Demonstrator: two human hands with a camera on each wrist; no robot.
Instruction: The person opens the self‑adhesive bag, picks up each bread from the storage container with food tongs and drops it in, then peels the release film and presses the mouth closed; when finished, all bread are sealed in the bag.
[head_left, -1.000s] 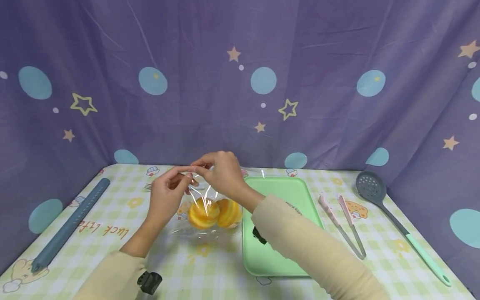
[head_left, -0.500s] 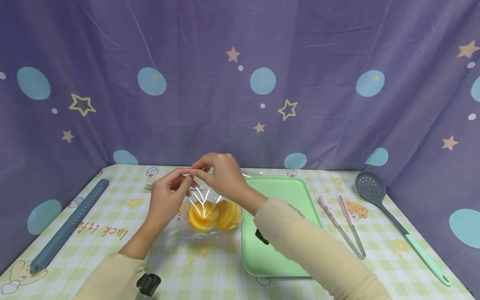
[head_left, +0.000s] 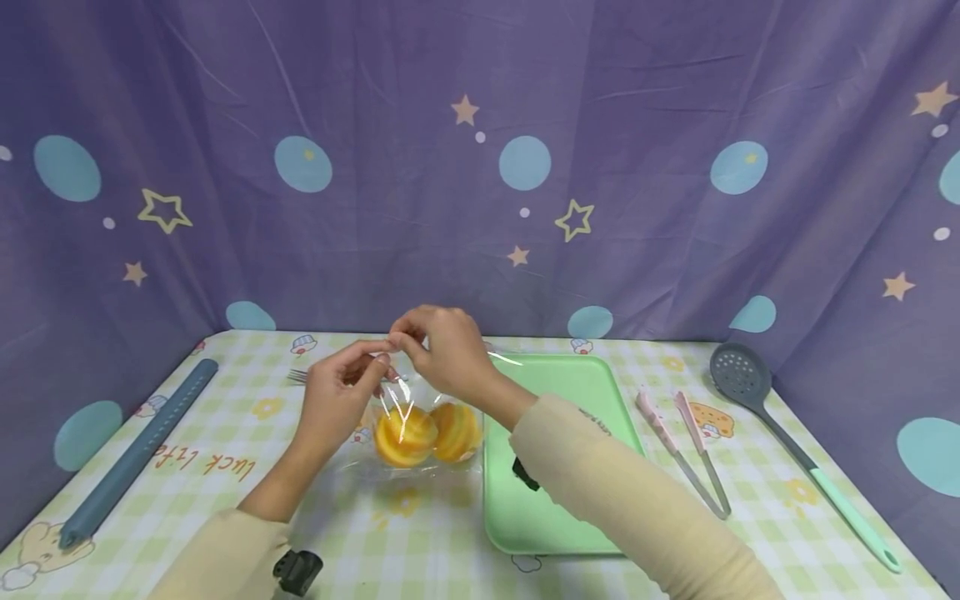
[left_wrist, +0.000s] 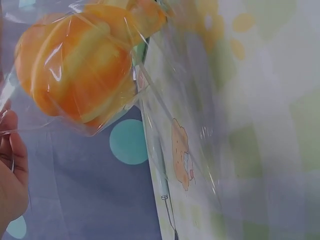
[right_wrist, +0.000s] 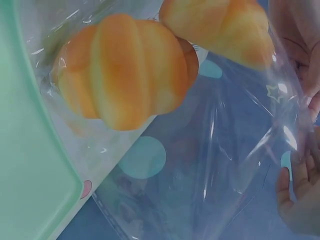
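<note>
A clear plastic bag (right_wrist: 225, 150) holds two puffy orange-yellow bread rolls, a left one (head_left: 406, 436) and a right one (head_left: 455, 432), ridged like croissants in the right wrist view. My left hand (head_left: 341, 392) pinches the bag's gathered top between thumb and fingers. Beside it, fingertips meeting, my right hand (head_left: 442, 350) pinches the same plastic edge, palm down. The bag hangs below both hands, its film creased and shiny. In the left wrist view, one roll (left_wrist: 75, 65) shows large through the film. Exactly where the film is gripped is partly hidden by the fingers.
A mint green tray (head_left: 555, 533) lies under my right forearm, touching or close to the bag. Further right are pink-tipped tongs (head_left: 697, 475) and a grey skimmer (head_left: 741, 375). A blue-grey rolled mat (head_left: 138, 454) lies at left. Behind my left hand shows a fork (head_left: 297, 377).
My fingertips have shifted slightly to the right along the bag's top. The rolls appear a little lower in the head view. Tray, tongs, skimmer and rolled mat stay put.
</note>
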